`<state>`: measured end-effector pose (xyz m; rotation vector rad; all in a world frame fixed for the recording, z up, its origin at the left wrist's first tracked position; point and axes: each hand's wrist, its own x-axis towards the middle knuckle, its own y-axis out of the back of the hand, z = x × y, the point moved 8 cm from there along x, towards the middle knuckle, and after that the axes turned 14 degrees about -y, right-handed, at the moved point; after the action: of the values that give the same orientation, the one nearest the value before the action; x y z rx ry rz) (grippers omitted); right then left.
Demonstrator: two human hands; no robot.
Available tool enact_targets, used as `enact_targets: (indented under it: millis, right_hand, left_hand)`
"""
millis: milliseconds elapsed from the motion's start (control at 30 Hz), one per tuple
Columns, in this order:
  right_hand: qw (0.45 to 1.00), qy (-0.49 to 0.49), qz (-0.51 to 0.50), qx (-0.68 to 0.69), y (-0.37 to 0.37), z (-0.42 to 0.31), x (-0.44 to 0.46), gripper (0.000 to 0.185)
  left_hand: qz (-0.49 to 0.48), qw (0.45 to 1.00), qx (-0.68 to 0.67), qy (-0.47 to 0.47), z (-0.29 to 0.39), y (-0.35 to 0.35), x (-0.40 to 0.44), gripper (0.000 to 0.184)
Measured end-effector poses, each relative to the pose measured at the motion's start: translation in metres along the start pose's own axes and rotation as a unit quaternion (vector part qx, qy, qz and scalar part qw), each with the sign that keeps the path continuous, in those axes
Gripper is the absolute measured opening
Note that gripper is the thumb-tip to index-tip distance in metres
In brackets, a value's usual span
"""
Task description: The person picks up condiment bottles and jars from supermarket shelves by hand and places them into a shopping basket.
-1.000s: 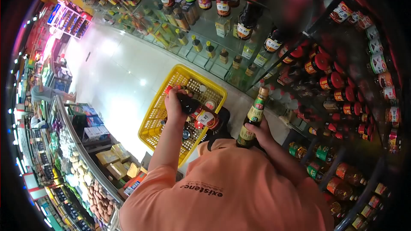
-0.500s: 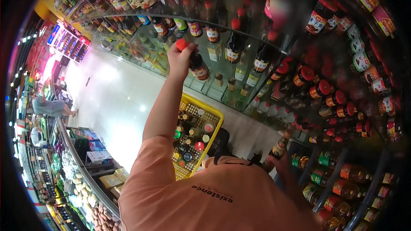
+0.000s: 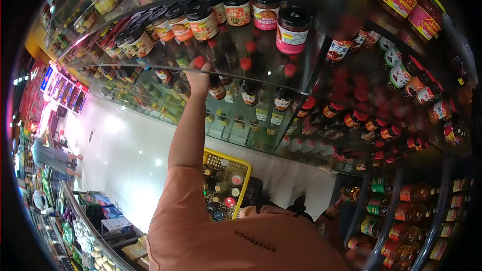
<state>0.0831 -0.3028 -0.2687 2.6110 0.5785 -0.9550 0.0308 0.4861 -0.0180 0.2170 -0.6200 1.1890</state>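
My left hand point(image 3: 198, 81) reaches up to the glass shelf. Its fingers are closed around the top of a dark sauce bottle point(image 3: 217, 91) with a red cap and a pale label. Similar red-capped bottles point(image 3: 248, 93) stand to the right of it on the same shelf. Low at the right, my right hand point(image 3: 331, 213) is dim and partly lost in shadow beside the bottle rack. A slim bottle appears to be in its grip, but its outline is unclear.
A yellow basket point(image 3: 244, 170) holding several bottles and jars stands on the floor below my left arm. Black-lidded jars point(image 3: 202, 22) line the shelf above. Oil bottles point(image 3: 414, 193) lie in the rack at right. A person point(image 3: 47, 154) stands far left near the produce stand.
My left hand has moved slightly left with the red-capped bottle, in among the shelf bottles. My right hand has dropped lower. The view has shifted, so more upper shelf shows.
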Motion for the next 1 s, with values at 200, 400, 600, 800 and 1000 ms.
enact_targets:
  millis: [200, 400, 600, 800, 1000]
  right_hand:
    - [0.999, 0.014, 0.0, 0.033, -0.008, -0.03, -0.02, 0.047]
    - [0.999, 0.011, 0.021, 0.046, 0.001, -0.025, -0.013, 0.046]
    - [0.999, 0.011, -0.003, 0.039, -0.004, -0.058, -0.01, 0.047]
    - [0.997, 0.076, 0.004, -0.003, 0.02, -0.049, 0.04, 0.047]
    - [0.985, 0.117, -0.125, -0.023, 0.041, -0.069, 0.092, 0.048]
  left_hand:
    - [0.007, 1.0, 0.004, -0.013, -0.005, -0.01, 0.006, 0.013]
    - [0.001, 1.0, 0.008, -0.015, -0.026, -0.008, 0.012, 0.017]
    - [0.015, 0.999, 0.027, -0.033, -0.038, -0.004, 0.009, 0.026]
    - [0.116, 0.983, 0.079, -0.115, 0.003, 0.034, -0.063, 0.038]
    - [0.025, 0.903, 0.418, 0.094, 0.035, 0.121, -0.317, 0.035]
